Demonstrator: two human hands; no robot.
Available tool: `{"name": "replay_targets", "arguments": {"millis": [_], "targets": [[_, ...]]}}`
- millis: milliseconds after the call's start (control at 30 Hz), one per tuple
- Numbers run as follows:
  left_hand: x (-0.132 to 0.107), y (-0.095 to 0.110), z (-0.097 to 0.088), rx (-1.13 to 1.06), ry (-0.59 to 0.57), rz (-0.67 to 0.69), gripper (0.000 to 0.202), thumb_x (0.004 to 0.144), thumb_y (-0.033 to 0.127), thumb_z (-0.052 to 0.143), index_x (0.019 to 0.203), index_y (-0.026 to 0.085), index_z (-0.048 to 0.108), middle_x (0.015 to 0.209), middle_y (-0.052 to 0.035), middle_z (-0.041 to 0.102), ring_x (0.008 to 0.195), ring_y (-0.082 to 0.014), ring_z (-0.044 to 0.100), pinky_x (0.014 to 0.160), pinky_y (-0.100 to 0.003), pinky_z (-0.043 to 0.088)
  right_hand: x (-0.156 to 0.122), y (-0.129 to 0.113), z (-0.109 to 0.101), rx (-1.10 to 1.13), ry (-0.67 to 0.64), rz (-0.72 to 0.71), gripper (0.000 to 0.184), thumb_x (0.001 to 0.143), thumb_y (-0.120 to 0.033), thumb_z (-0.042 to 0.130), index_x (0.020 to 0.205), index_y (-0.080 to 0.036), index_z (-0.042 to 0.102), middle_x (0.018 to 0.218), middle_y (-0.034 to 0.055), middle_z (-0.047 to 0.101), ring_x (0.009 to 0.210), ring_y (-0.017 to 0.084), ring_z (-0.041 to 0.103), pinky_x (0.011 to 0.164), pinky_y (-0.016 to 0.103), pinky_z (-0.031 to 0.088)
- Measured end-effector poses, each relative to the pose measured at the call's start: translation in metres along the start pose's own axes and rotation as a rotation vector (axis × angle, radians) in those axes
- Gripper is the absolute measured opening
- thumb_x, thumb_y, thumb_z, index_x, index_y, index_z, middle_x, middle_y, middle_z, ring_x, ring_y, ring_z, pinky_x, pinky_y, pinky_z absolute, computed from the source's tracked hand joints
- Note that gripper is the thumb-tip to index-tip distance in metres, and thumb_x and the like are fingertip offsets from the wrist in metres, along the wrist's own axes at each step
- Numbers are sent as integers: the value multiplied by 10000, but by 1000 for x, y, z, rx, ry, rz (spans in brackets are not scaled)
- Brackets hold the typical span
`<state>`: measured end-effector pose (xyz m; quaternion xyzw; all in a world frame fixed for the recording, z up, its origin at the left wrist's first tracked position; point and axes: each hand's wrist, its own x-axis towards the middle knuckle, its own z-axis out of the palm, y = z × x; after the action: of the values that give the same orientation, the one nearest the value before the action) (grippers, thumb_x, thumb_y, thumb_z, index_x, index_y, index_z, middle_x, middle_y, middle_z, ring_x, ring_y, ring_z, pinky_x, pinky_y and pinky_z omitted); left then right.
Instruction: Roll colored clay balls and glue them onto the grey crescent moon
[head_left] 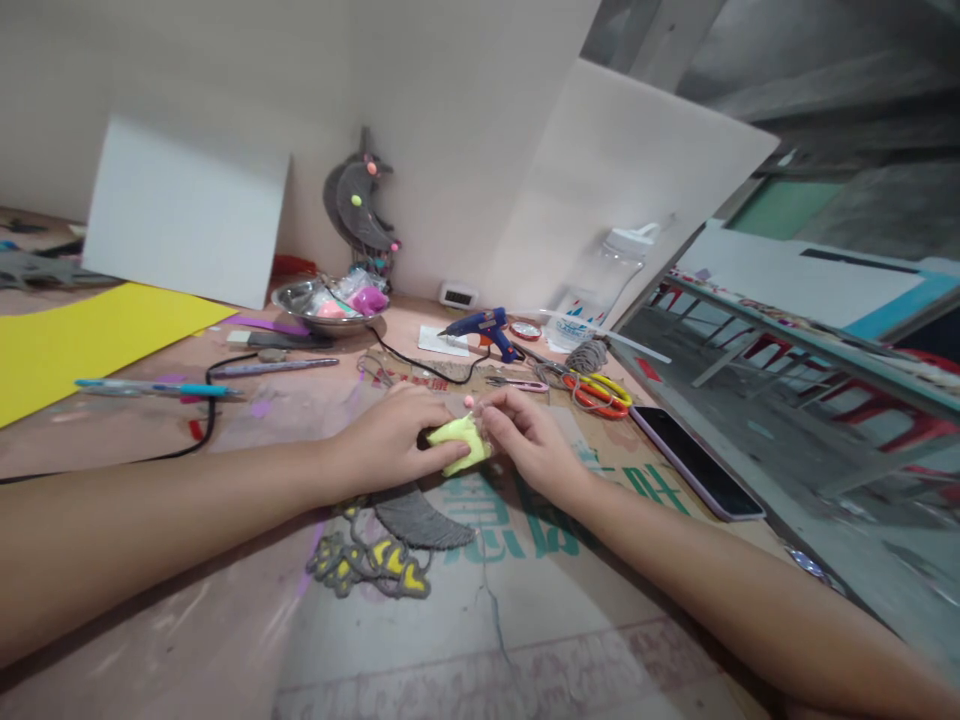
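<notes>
Yellow packet (456, 446) fills my left hand's grip (397, 435); whether my right hand (534, 445) pinches it, I can't tell. Phone (697, 463) lines desk (409, 312) right, gray crescent (424, 520) near.

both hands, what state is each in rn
Left hand: closed, holding the yellow piece.
Right hand: curled at its edge; whether it grips anything can't be told.

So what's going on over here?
Someone is doing handwork. The left hand holds a bright yellow-green lump, and the right hand is close at its side, though whether it grips anything is hard to tell. Nearer the person, a grey crescent lies next to grey-and-yellow shapes. A blue glue gun lies farther back, and a phone lies to the right.
</notes>
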<state>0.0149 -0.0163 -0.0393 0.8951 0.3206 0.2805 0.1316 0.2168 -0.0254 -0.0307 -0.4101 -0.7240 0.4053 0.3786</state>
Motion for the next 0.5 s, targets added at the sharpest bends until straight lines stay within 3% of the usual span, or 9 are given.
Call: {"name": "replay_targets", "arguments": {"millis": [500], "targets": [[3, 2, -4, -59, -7, -32, 282, 893, 358, 499, 706, 166, 584, 735, 1, 644, 727, -155, 543, 733, -295, 340, 2, 5, -1, -82, 137, -37, 246, 899, -435, 498, 843, -195, 517, 636, -31, 488, 530, 99, 434, 484, 218, 348]]}}
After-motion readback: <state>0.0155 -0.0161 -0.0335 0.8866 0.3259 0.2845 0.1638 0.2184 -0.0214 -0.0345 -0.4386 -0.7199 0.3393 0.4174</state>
